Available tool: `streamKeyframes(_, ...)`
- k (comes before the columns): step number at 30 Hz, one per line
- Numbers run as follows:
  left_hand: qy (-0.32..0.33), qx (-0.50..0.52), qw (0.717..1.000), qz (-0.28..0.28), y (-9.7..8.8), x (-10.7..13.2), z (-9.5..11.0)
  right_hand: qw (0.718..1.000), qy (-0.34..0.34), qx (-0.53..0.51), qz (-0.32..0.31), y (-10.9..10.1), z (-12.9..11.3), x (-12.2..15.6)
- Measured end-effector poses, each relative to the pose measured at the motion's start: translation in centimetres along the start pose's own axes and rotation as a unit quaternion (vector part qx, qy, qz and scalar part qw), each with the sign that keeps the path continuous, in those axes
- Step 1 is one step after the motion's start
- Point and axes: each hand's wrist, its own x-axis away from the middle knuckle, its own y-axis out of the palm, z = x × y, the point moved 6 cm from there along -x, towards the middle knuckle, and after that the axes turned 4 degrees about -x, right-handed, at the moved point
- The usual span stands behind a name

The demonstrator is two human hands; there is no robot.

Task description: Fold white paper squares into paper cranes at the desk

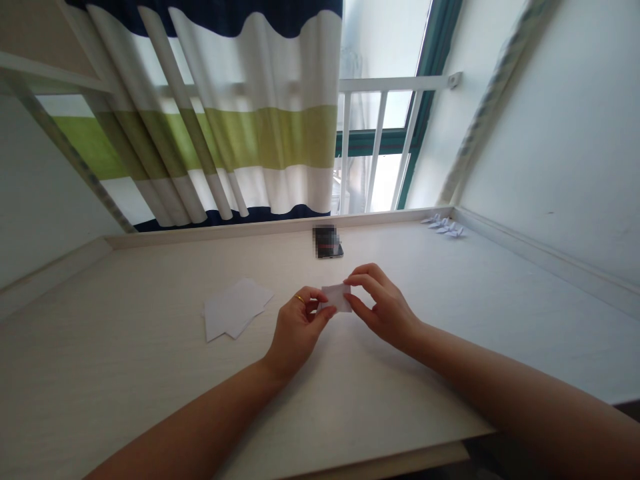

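Both of my hands hold one small folded piece of white paper [336,296] just above the pale wooden table [125,373], near its middle. My left hand [296,328], with a ring on one finger, pinches the paper's left edge. My right hand [381,303] grips the right edge between thumb and curled fingers. A loose stack of white paper sheets [234,308] lies flat on the table to the left of my left hand.
A dark phone [327,243] stands at the table's far edge by the window. Several small folded paper figures [444,227] sit in the far right corner. A striped curtain [215,127] and white window rail [390,87] are behind; a white wall runs along the right.
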Motion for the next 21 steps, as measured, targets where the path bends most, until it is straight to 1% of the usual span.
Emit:
streamKeyframes(10,-0.011,-0.014,1.000,0.007,-0.1,0.0,0.0,1.000,-0.017,0.021,0.004,-0.1,-0.4,0.0)
streamKeyframes(15,0.026,-0.061,0.998,0.010,-0.1,0.1,0.4,1.000,-0.003,0.021,-0.001,-0.4,-0.9,-0.2)
streamKeyframes(18,0.044,-0.083,0.995,0.018,-0.2,0.0,0.7,0.999,-0.025,0.034,-0.015,-0.4,-1.8,-0.2)
streamKeyframes(21,0.045,-0.092,0.994,0.022,-0.3,0.0,0.9,0.998,-0.045,0.039,-0.034,0.0,-2.4,0.0)
